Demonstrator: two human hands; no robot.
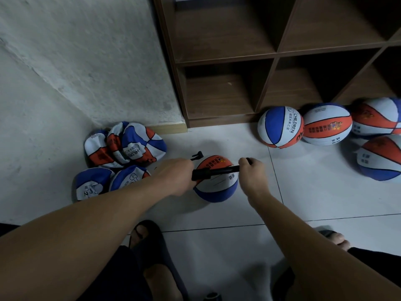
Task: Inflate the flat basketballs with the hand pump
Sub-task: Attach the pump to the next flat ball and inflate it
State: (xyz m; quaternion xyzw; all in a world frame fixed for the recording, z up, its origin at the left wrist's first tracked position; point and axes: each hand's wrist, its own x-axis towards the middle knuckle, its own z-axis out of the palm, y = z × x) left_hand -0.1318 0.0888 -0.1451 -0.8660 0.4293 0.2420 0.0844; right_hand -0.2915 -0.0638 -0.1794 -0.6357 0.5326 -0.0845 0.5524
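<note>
A red, white and blue basketball (217, 187) sits round on the floor tiles in front of me. Across its top lies a black hand pump (204, 173), held level. My left hand (175, 177) grips the pump's barrel at its left end. My right hand (251, 172) grips the pump's handle at the right end, the rod drawn out between the two hands. A black hose end (197, 155) sticks up behind my left hand. Where the needle meets the ball is hidden.
Several flat, crumpled basketballs (123, 146) lie heaped at the wall on the left. Several inflated balls (282, 127) rest at the right against a brown wooden shelf unit (223, 61). My sandalled feet (147, 237) are near the bottom edge.
</note>
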